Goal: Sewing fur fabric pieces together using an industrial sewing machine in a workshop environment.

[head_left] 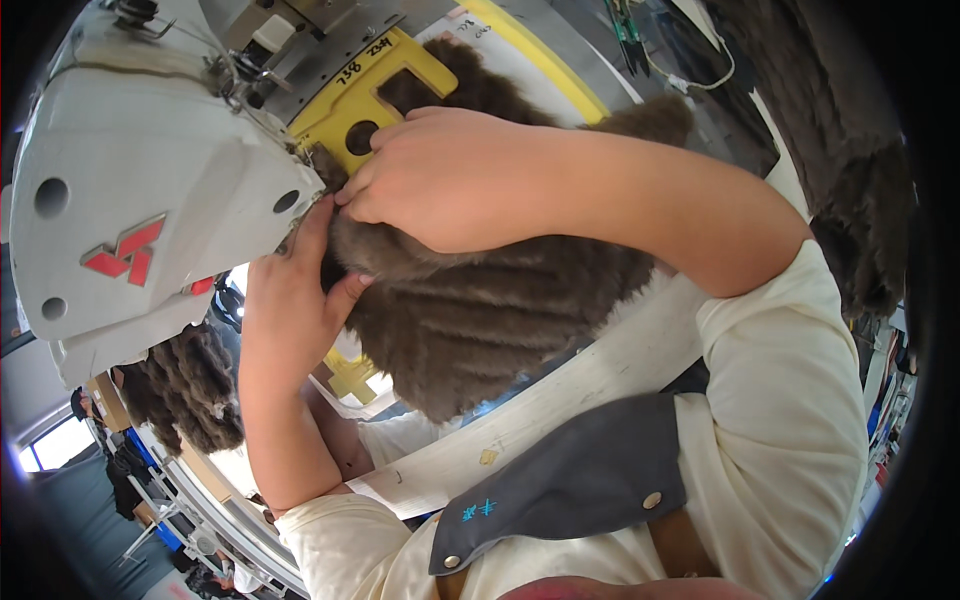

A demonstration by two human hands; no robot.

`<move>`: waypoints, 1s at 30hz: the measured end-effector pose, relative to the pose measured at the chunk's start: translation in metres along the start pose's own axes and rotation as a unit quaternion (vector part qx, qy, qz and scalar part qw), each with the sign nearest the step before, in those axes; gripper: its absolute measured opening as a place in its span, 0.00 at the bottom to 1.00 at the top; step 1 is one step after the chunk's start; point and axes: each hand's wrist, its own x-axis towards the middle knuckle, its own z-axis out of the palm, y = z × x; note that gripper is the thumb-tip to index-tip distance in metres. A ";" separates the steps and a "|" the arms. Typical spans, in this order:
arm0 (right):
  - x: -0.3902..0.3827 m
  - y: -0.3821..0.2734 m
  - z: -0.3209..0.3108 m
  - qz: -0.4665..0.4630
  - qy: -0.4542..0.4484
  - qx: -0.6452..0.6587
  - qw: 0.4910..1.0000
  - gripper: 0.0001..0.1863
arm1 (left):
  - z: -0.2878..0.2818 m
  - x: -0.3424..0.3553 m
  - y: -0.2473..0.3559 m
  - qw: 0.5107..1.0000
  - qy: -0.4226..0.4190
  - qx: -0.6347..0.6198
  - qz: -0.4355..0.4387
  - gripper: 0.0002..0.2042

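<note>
A brown fur piece (490,320) with ridged rows lies below a white sewing machine head (150,190). My right hand (440,175) has its fingers curled onto the fur's upper edge beside the machine's needle area, at a yellow plate (320,125) with cut-out holes. My left hand (295,285) holds the fur's left edge close under the machine head, thumb reaching over the fur, fingertips partly hidden. The two hands are close together, on either side of a narrow fold of fur.
Green-handled snips (628,35) and a cord lie at the top right. Dark fur pieces (860,230) hang at the far right, and more fur (180,390) at the lower left. A curved white table edge (550,400) runs in front of my body. Racks (150,510) stand at the left.
</note>
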 end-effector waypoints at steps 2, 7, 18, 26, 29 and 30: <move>0.001 -0.001 -0.003 0.006 -0.018 0.001 1.000 0.14 | -0.002 0.001 0.005 0.999 0.016 -0.033 -0.001 0.38; -0.002 -0.005 -0.004 0.012 -0.023 0.008 1.000 0.12 | 0.003 -0.001 0.003 0.999 0.024 -0.038 0.027 0.38; -0.010 -0.018 -0.004 -0.017 -0.020 0.021 0.999 0.08 | -0.002 -0.011 0.023 0.999 0.030 -0.007 0.020 0.40; -0.021 -0.023 -0.017 -0.026 -0.050 0.042 0.998 0.08 | 0.002 -0.016 0.029 1.000 0.011 -0.026 0.007 0.42; -0.023 -0.021 -0.021 -0.029 -0.048 0.032 0.998 0.08 | 0.002 -0.012 0.030 0.999 0.010 -0.031 0.017 0.42; -0.023 -0.020 -0.023 -0.030 -0.054 0.026 0.998 0.08 | 0.001 -0.011 0.030 0.999 0.011 -0.030 0.016 0.42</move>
